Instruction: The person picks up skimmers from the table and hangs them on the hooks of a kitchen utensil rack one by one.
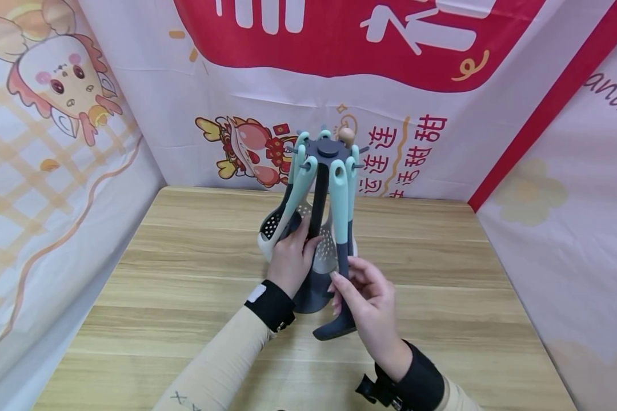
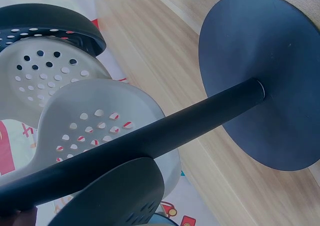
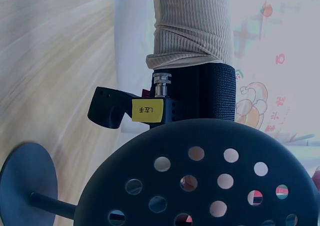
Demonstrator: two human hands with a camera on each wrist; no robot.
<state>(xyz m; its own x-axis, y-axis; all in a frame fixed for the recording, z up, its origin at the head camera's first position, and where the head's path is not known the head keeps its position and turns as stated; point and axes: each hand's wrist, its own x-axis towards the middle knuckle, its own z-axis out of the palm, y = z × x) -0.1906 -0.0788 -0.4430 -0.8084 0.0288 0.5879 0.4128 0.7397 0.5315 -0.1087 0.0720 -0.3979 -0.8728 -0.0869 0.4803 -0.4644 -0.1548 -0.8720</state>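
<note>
A dark utensil stand [image 1: 319,200] stands upright on the table, its round base [image 2: 265,105] flat on the wood. My left hand [image 1: 290,257] grips the stand's pole [image 2: 200,128] among the hanging utensils. With thumb and fingers, my right hand [image 1: 372,297] pinches the dark shaft of a mint-handled skimmer [image 1: 341,200]. Its handle top is at the stand's hub; whether a hook passes through the hole cannot be told. Close up in the right wrist view is a dark perforated head [image 3: 200,171]. Light grey perforated utensils [image 2: 105,121] and a dark slotted one [image 2: 120,196] hang round the pole.
The stand is on a wooden table [image 1: 211,319]. Behind it hangs a printed cloth [image 1: 416,125], with more cloth at both sides. A wooden knob-like end [image 1: 346,136] shows beside the hub. Black bands [image 1: 269,305] circle both wrists.
</note>
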